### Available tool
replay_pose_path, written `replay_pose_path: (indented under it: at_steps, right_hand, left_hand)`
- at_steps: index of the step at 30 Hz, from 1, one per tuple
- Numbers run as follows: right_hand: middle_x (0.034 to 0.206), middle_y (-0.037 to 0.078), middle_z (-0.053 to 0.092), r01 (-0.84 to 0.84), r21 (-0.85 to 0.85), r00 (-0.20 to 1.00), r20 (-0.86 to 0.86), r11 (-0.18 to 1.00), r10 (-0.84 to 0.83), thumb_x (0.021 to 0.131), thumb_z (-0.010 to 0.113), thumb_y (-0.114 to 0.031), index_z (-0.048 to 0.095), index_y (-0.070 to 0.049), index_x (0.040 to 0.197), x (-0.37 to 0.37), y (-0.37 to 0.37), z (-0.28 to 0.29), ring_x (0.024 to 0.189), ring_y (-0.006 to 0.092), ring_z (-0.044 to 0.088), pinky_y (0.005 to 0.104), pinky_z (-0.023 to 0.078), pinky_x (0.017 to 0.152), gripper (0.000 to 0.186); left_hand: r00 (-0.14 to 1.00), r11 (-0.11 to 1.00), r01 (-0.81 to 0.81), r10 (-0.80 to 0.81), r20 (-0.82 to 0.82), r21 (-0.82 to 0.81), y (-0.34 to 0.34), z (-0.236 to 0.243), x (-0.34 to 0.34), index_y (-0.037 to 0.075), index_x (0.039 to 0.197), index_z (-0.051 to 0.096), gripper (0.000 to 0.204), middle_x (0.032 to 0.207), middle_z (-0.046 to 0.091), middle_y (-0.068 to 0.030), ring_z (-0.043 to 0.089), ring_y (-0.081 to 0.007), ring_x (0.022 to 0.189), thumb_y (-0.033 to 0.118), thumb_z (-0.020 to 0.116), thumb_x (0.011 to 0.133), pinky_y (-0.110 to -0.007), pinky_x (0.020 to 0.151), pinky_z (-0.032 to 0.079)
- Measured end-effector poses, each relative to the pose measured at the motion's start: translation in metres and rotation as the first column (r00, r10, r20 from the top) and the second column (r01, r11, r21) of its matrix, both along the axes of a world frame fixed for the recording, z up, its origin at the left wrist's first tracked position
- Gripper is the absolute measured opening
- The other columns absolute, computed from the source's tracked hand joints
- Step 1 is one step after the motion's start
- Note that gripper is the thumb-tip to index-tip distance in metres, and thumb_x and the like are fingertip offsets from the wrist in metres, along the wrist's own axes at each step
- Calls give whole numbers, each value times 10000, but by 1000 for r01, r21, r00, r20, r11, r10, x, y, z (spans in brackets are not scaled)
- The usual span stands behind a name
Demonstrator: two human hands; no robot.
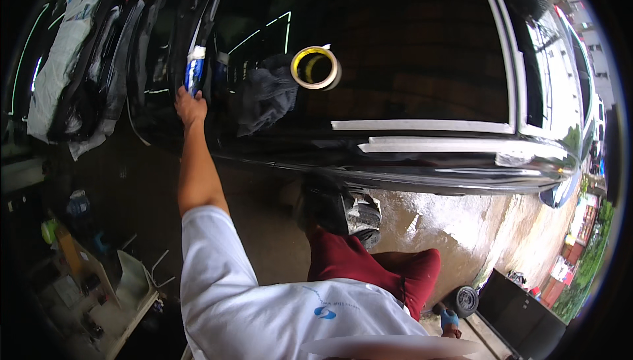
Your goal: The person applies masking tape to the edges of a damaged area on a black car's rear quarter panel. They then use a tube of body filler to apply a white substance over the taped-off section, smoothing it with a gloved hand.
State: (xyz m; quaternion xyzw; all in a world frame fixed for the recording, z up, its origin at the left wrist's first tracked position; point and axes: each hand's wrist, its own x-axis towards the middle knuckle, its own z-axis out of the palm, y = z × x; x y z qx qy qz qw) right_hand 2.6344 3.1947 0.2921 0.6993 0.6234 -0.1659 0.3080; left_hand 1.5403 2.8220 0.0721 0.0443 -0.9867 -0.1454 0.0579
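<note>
Stretched out at the upper left, my left hand (190,105) is closed around the lower end of a slim blue bottle or tube with a white top (195,70). It is over the glossy black car panel (395,90). To the right of it lies a crumpled grey cloth (269,96). Beyond the cloth, a roll of tape (333,78) with a yellow inside rests on the panel. At the lower right, near a wheel, what looks like my right hand (448,319) shows small, with something blue on or in it and a dark band at the wrist; its fingers are unclear.
White masking tape strips (422,125) border the dark panel at its near and right sides. A car wheel (364,218) is below the body edge, on wet ground. Plastic sheeting (62,63) hangs at far left, above a cluttered bench (132,317). A loose wheel (465,301) lies lower right.
</note>
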Motion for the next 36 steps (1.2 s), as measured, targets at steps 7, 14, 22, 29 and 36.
replay_pose_path:
  at_steps: [7, 14, 22, 29, 36]
  right_hand:
    - [1278, 216, 750, 271, 222, 792, -605, 937, -86, 973, 773, -274, 645, 0, 1419, -97, -3, -56, 1180, 272, 725, 384, 552, 1006, 539]
    - [1321, 199, 709, -118, 545, 523, -676, 830, 518, 957, 767, -251, 663, -61, 1407, -368, -12, 35, 1244, 401, 635, 459, 470, 1113, 499]
    - [1148, 127, 733, 204, 636, 177, -771, 744, 611, 879, 819, -86, 752, -58, 1243, -432, -25, 132, 1052, 311, 711, 389, 570, 927, 372]
    - [990, 102, 713, 352, 547, 179, -836, 759, 519, 872, 812, -56, 790, -51, 1075, -398, -36, 121, 897, 279, 719, 355, 575, 812, 205]
    - [950, 84, 717, 450, 215, 44, -975, 867, 218, 889, 848, -112, 790, -24, 1021, -370, -53, 103, 825, 187, 701, 319, 568, 773, 168]
  left_hand:
    - [924, 572, 329, -359, -132, 751, 49, 193, 179, 17, 1525, 434, 728, 1449, 576, -177, 595, -309, 1281, 89, 809, 904, -421, 1101, 451]
    - [323, -8, -190, -945, 55, 982, 162, 251, 359, 38, 1562, 411, 811, 1028, 669, -71, 651, -175, 1002, 239, 848, 909, -358, 979, 497]
    - [-242, 254, -247, -951, 195, 935, 251, 271, 451, 46, 1435, 517, 700, 1068, 698, -107, 696, -185, 947, 648, 468, 1081, -325, 872, 560]
    - [-303, 130, 140, -938, 168, 982, 261, 272, 483, 56, 1412, 560, 627, 998, 688, -75, 660, -150, 919, 588, 559, 1079, -312, 859, 532]
    - [-195, -29, 684, -970, 145, 728, 269, 289, 509, 105, 1436, 563, 678, 1162, 712, -168, 707, -329, 1064, 579, 721, 977, -441, 947, 542]
